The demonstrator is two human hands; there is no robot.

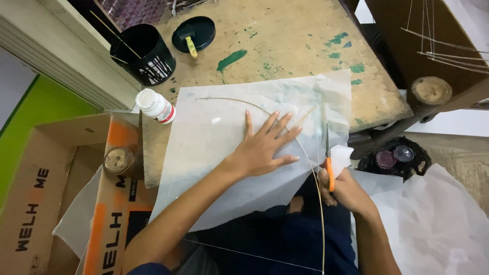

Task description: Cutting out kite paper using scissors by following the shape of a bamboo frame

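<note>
Cutting thin white paper at the edge of the bench, one hand flat, one on the scissors.

My left hand lies open, fingers spread, pressing flat on the sheet of white paper that covers the near part of the paint-stained wooden bench and hangs off its front edge toward my lap. My right hand is clenched around the orange handles of the scissors, whose blades point away from me at the paper's right edge. A thin curved stick arcs across the sheet, passing under my left fingers. A small white glue bottle stands just beside the paper's far left corner, with a black pot and its lid beyond.
</note>
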